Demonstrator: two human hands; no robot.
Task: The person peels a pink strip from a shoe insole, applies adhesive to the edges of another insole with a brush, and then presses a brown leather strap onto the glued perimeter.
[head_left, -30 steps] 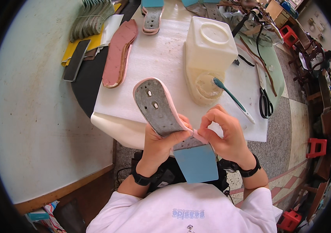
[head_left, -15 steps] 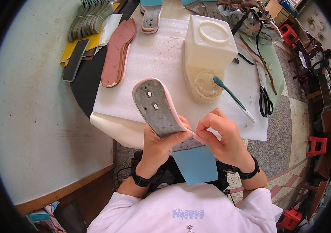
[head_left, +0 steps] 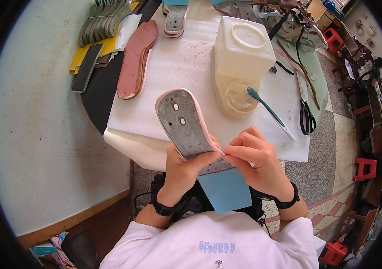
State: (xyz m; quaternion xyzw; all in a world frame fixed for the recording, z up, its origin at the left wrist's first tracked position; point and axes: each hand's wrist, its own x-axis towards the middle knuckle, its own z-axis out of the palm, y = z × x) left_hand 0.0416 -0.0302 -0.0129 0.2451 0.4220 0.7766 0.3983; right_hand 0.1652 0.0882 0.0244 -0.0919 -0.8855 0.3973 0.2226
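Note:
My left hand (head_left: 185, 169) grips a shoe insole (head_left: 182, 123) by its middle, thumb on the grey underside. The grey end has two oval holes and tilts up and away from me. Pink material lines its rim. A light-blue panel (head_left: 226, 190) covers the end nearest my body. My right hand (head_left: 258, 159) is closed at the insole's right edge, its thumb and forefinger pinching the pink rim beside my left thumb. The fingers partly hide the pinched spot.
Beyond my hands stands a whitish plastic glue container (head_left: 240, 58), a green-and-white brush (head_left: 271, 114) resting in its opening. Black-handled scissors (head_left: 307, 117) lie right. Pink soles (head_left: 135, 62), a phone (head_left: 87, 68) and bundled grey insoles (head_left: 103, 27) are left; another insole (head_left: 175, 20) lies at the back.
My right thumb and forefinger have moved slightly left along the pink rim, closer to my left thumb. The insole's raised end has shifted a little to the right.

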